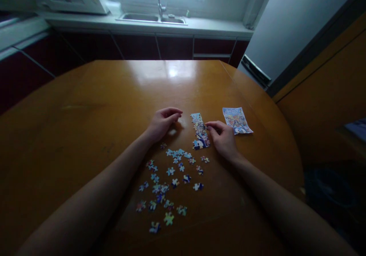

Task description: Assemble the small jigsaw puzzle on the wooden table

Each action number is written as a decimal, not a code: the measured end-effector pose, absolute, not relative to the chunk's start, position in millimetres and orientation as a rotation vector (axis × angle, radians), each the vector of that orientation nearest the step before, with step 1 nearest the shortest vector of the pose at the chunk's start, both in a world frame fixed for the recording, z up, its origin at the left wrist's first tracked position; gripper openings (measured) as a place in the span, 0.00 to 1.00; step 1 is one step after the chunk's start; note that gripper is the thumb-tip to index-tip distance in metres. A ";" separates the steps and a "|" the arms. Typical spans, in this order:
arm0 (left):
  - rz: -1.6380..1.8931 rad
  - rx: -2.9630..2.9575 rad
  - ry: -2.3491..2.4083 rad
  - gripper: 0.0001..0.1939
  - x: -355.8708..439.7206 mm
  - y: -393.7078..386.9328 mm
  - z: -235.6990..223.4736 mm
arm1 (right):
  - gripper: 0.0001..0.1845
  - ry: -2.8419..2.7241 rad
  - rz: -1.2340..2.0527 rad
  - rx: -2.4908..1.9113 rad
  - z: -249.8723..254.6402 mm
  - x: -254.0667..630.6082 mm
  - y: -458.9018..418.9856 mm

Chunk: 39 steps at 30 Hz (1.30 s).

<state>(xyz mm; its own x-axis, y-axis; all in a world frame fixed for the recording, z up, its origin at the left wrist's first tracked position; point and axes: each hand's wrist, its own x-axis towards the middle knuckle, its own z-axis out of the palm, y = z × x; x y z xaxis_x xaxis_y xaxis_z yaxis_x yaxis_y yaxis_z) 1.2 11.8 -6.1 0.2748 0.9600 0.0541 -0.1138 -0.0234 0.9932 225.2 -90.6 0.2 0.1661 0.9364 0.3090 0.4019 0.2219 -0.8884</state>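
A narrow strip of joined jigsaw pieces (200, 132) lies on the table between my hands, blue at its far end and dark blue and white at its near end. My right hand (223, 138) is at the strip's right edge, thumb and index finger pinched on a jigsaw piece there; the fingers partly cover it. To the left of the strip, my left hand (163, 123) rests with curled fingers and thumb close together, nothing visible in them. Several loose jigsaw pieces (170, 171) are scattered nearer to me, between my forearms.
A creased printed picture sheet (237, 119) lies to the right, its near left part beside my right hand. All this is on a brown wooden table (85, 96). Beyond are a counter with a sink (140, 17) and, at right, a pale fridge (294, 27).
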 end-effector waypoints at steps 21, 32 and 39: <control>0.695 1.916 0.734 0.07 3.8 -8.1 7.0 | 0.02 -1.598 0.630 -1.217 0.8 205.1 -96.4; 0.850 1.946 0.985 0.09 8.5 -5.0 -1.8 | 0.03 -2.299 0.560 -1.389 35.3 206.6 -132.5; 0.864 1.960 0.999 0.09 9.0 -4.7 -3.8 | 0.03 -2.405 0.519 -1.434 26.4 196.3 -139.5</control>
